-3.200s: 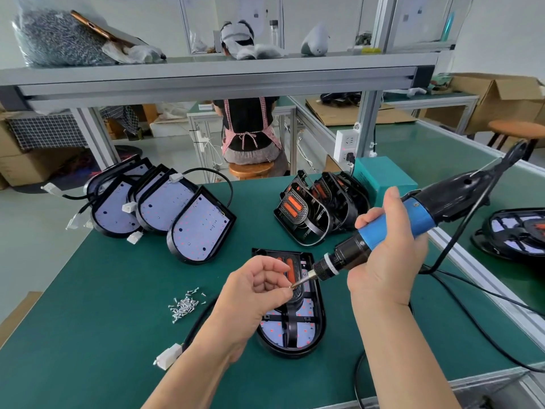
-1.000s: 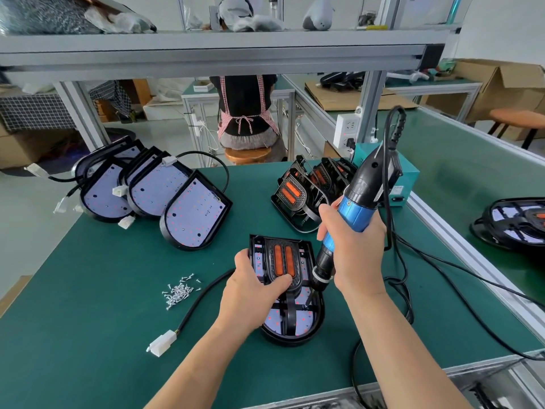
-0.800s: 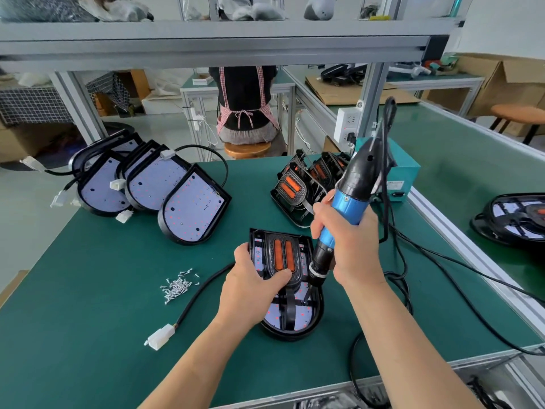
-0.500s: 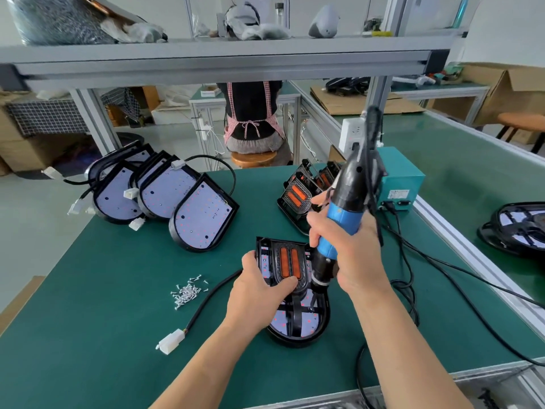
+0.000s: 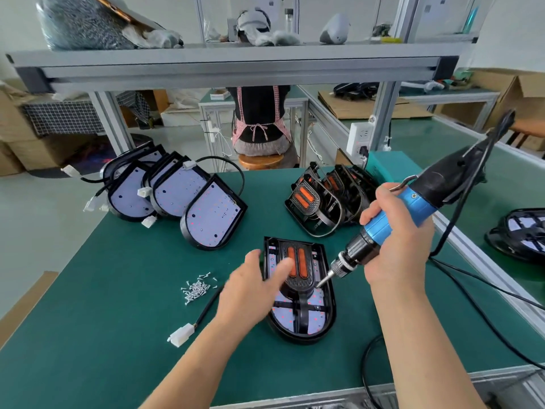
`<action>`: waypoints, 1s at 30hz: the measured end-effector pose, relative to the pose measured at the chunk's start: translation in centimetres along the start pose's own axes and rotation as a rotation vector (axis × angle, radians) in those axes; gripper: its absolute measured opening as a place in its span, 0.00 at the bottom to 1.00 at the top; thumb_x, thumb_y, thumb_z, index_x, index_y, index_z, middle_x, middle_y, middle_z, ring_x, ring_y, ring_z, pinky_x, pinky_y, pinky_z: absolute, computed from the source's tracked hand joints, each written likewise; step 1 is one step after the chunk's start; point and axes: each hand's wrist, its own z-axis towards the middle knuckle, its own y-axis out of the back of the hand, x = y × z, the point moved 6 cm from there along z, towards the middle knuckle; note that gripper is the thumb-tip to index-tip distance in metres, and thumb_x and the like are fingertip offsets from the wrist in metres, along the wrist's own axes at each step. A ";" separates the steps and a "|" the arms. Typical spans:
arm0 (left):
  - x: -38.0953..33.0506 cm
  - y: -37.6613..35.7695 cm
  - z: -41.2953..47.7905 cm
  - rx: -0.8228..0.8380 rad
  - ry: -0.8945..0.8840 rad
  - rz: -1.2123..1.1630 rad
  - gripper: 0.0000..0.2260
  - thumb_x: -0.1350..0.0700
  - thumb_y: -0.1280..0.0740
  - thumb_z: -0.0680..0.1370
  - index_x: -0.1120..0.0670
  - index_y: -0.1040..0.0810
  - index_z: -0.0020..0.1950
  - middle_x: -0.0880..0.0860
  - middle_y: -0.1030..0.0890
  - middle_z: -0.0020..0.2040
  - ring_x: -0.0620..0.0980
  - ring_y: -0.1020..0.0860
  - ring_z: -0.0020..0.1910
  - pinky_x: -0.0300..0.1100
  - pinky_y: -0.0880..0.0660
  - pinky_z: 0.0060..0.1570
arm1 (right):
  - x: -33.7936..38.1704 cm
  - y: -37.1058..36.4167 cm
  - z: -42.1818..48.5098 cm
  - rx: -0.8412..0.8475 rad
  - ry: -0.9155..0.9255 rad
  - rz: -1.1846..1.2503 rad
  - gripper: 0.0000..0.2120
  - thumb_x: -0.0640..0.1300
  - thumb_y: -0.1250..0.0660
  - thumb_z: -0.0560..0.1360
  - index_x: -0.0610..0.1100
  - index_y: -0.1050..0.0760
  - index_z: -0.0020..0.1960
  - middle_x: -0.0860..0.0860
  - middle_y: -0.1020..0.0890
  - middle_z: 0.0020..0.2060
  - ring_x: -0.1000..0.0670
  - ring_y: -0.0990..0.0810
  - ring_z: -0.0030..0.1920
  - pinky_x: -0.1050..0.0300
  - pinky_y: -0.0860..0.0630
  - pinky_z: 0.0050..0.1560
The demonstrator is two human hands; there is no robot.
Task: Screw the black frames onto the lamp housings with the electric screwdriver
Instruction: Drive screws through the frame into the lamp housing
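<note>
Lamp housing [image 5: 295, 338] lies between the hands, long axis pointing away from the person, black frame [image 5: 300, 286] on top. Left hand [image 5: 250, 287] open, empty, over frame's left edge. Right hand [image 5: 395, 249] grips electric screwdriver [image 5: 418, 199], bit slanted at frame's right edge. Screw pile [image 5: 196, 289] nearer left hand.

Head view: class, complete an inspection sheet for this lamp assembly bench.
Surface: green bench mat.
Job's things: black frame on flat lamp housing; electric screwdriver tilted, bit at frame's right edge.
Clutter: loose screws; leaning housings; stacked frames.
Grips: left grip, fingers loose, over the frame; right grip holds the screwdriver.
Cables: housing lead with white plug; black cords at right.
Surroundings: overhead shelf; seated person behind.
</note>
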 end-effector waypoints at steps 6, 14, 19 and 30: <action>5.2 6.8 2.8 -0.175 0.072 0.323 0.11 0.60 0.37 0.78 0.46 0.19 0.48 0.50 0.19 0.53 0.55 0.22 0.51 0.46 0.25 0.47 | -0.6 1.1 -0.4 -0.113 -0.024 0.021 0.07 0.38 0.29 0.72 0.46 0.26 0.44 0.53 0.26 0.28 0.52 0.28 0.29 0.60 0.27 0.35; 5.6 7.0 4.9 0.080 -0.150 0.550 0.10 0.61 0.31 0.75 0.46 0.26 0.39 0.46 0.23 0.45 0.51 0.23 0.46 0.45 0.24 0.47 | -0.8 0.8 -1.0 -0.127 -0.043 -0.003 0.07 0.40 0.29 0.71 0.46 0.27 0.44 0.52 0.26 0.29 0.52 0.27 0.29 0.61 0.26 0.35; 5.0 6.8 5.1 0.170 -0.257 0.604 0.09 0.62 0.34 0.75 0.50 0.28 0.38 0.48 0.23 0.42 0.52 0.24 0.43 0.45 0.25 0.43 | -0.6 0.9 -1.2 -0.130 -0.034 -0.010 0.07 0.40 0.29 0.72 0.45 0.27 0.46 0.52 0.25 0.29 0.52 0.27 0.29 0.61 0.26 0.35; 2.1 5.0 0.8 0.174 0.002 -0.731 0.11 0.70 0.33 0.77 0.57 0.14 0.48 0.56 0.15 0.39 0.45 0.22 0.33 0.32 0.24 0.36 | -0.1 0.6 -1.6 -0.170 -0.035 0.018 0.07 0.41 0.29 0.72 0.46 0.27 0.44 0.53 0.26 0.29 0.52 0.27 0.30 0.59 0.27 0.39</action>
